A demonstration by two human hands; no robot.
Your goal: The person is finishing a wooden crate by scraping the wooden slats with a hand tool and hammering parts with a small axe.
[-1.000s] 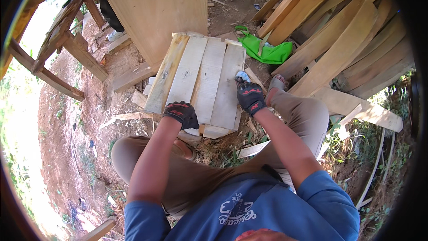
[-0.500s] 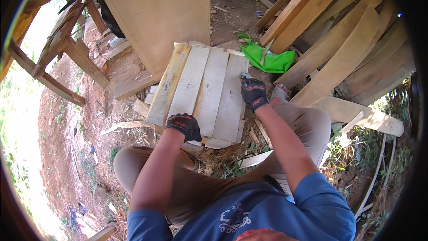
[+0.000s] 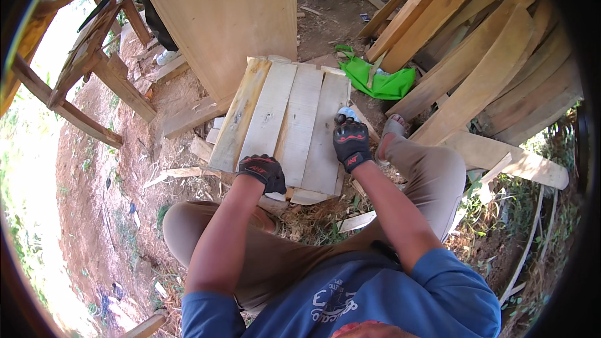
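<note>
A panel of several pale planks (image 3: 294, 125) laid side by side sits between my knees, with a yellower plank (image 3: 241, 116) along its left side. My left hand (image 3: 263, 172), in a black glove with red marks, is curled closed against the panel's near left edge; its fingertips are hidden. On the right plank rests my right hand (image 3: 352, 143), gloved alike. It is closed around a small pale-blue and white thing (image 3: 346, 112) that pokes out beyond the fingers; its kind is not clear.
Behind the panel leans a wide wooden board (image 3: 231, 25). A bright green bag (image 3: 382, 81) lies at the far right, beside long leaning planks (image 3: 482, 69). To the left stands a wooden frame (image 3: 94, 62), with another person's shoe (image 3: 166, 57) near it. Wood scraps litter the dirt.
My right hand has drawn slightly nearer and left along the right plank, and more of the pale-blue thing shows. My left hand stays at the panel's near edge.
</note>
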